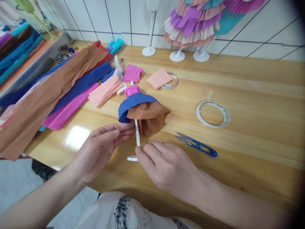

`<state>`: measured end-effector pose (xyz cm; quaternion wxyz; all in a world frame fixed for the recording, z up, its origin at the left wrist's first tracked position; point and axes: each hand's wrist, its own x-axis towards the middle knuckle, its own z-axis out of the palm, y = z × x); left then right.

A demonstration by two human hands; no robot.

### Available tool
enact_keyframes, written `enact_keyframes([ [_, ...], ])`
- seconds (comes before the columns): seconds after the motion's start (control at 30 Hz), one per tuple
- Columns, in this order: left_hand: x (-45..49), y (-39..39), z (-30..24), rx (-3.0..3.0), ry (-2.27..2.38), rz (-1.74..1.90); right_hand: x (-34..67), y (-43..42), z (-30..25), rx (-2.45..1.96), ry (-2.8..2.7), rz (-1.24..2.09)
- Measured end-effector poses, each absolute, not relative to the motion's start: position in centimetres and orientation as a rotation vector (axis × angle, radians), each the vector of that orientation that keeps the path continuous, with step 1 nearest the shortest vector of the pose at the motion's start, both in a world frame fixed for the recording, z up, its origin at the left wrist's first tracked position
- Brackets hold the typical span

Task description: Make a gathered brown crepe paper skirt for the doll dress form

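A small white mannequin stand [137, 135] lies on the wooden table [250, 133], dressed in a pink crepe-paper bodice, a blue layer and a brown paper skirt [149, 116]. My left hand [101, 149] is open, its fingertips reaching to the stand's pole just under the skirt. My right hand [166, 167] rests palm down with fingers stretched, its thumb beside the stand's round base [132, 158]. Neither hand grips anything.
Blue thread snips [197, 145] and a ring of tape [213, 114] lie to the right. Folded pink sheets [159, 78] and long crepe strips [47, 95] cover the left. Mannequins in ruffled dresses [197, 22] stand at the back wall.
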<state>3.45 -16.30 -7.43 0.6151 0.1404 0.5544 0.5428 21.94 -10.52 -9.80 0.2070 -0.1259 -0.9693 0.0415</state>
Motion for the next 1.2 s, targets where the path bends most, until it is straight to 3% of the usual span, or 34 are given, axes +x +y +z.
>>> enact_keyframes([
  [0.2, 3.0, -16.6, -8.1, 0.449, 1.348, 1.215, 21.9, -10.1, -8.5, -0.494, -2.492, 0.557],
  [0.4, 3.4, -16.6, -8.5, 1.228, 1.782, 0.926, 22.5, -9.9, -7.2, -0.708, -2.287, 0.873],
  [0.57, 3.4, -14.9, -7.6, 1.376, 1.974, 0.743, 22.7, -10.2, -7.8, -0.775, -2.202, 0.958],
  [1.03, 1.4, -12.8, -8.7, 1.207, 2.044, 0.849, 22.3, -10.6, -10.2, -0.690, -2.141, 1.029],
  [1.2, 1.5, -13.6, -8.4, 1.340, 2.064, 0.625, 22.6, -10.4, -10.5, -0.712, -2.081, 1.185],
])
